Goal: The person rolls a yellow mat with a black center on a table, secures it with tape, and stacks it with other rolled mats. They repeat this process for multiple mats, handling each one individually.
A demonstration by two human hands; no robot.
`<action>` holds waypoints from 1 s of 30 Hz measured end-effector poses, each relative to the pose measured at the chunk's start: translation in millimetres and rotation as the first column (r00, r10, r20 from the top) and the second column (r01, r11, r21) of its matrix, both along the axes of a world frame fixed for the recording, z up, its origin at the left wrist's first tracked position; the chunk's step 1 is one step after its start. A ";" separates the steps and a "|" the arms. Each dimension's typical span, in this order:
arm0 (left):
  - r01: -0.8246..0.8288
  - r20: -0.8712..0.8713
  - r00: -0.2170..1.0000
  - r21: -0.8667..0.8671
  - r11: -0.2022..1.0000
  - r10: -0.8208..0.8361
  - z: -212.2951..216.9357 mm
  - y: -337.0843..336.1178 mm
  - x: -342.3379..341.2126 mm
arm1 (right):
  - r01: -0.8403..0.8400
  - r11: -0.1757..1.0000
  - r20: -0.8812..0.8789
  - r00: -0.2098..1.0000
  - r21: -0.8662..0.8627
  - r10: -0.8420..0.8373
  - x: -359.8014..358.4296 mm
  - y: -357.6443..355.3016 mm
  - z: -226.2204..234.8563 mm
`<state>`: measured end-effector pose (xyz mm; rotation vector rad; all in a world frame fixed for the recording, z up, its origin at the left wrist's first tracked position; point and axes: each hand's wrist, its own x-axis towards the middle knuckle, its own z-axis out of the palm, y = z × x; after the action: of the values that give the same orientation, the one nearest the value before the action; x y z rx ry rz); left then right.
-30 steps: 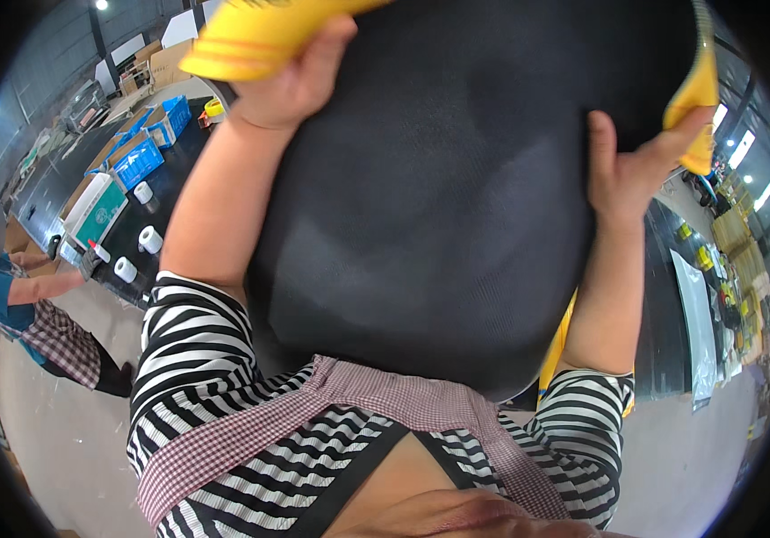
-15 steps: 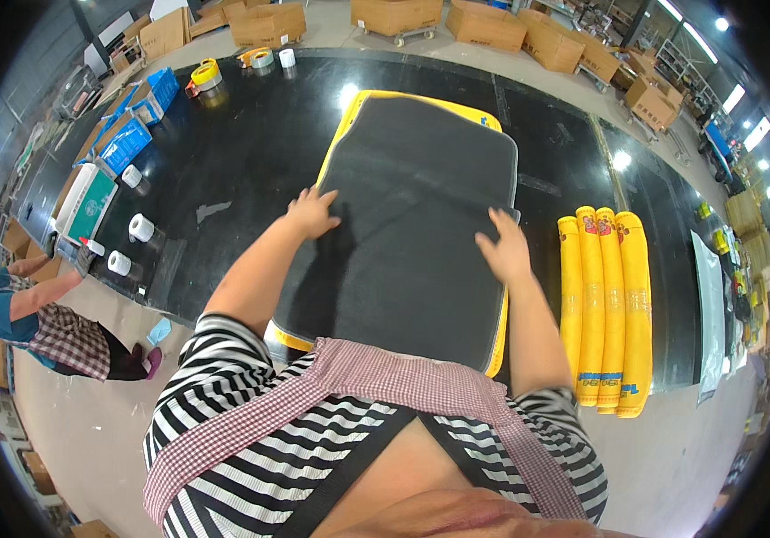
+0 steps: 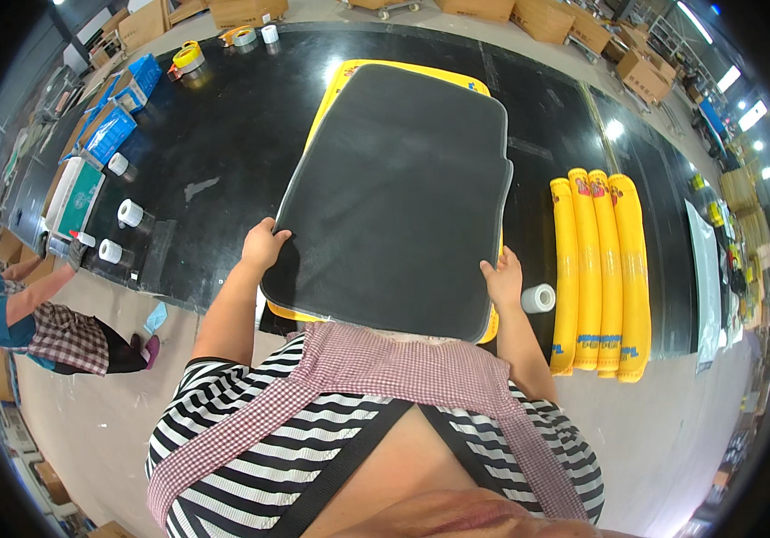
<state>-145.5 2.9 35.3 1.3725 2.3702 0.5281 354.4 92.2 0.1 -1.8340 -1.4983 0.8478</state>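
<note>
A dark grey-black mat (image 3: 394,197) with a pale bound edge and a notched right side lies over yellow printed material (image 3: 340,85), which shows along its far edge and near corners. My left hand (image 3: 265,246) grips the mat's left edge, thumb on top and the other fingers partly hidden beneath. At the right edge, my right hand (image 3: 502,276) holds the mat with its thumb at the border and fingers along the side. Beside my right forearm stands a white roll (image 3: 538,299). Several yellow rolled mats (image 3: 589,269), bound with clear tape, lie to the right.
All this rests on a glossy black table (image 3: 214,143). White rolls (image 3: 130,212), blue boxes (image 3: 109,131) and tape rolls (image 3: 188,58) line its left and far sides. At far left, another person (image 3: 44,314) stands by the table. Cardboard boxes (image 3: 551,20) stand beyond.
Both hands have moved from the mat's top surface down and outward to its side edges, and now grip it. The white roll by my right forearm has come into sight.
</note>
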 end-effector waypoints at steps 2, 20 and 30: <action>0.025 0.012 1.000 -0.005 1.000 -0.024 -11.9 -10.1 -9.3 | -0.018 0.999 0.017 1.000 -0.035 0.018 6.0 3.2 2.8; -0.016 0.176 0.984 -0.022 1.000 0.020 -4.5 -76.1 12.8 | -0.135 0.933 -0.320 0.947 -0.333 0.023 25.1 -45.6 25.3; 0.086 0.630 0.766 0.099 0.991 -0.130 40.9 -61.9 24.1 | -0.117 0.993 -0.540 0.838 -0.033 0.080 3.2 -50.5 41.3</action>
<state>-121.4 -59.0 76.3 1.1059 1.7186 0.8818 357.6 41.6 41.5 -1.3959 -1.2109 1.3462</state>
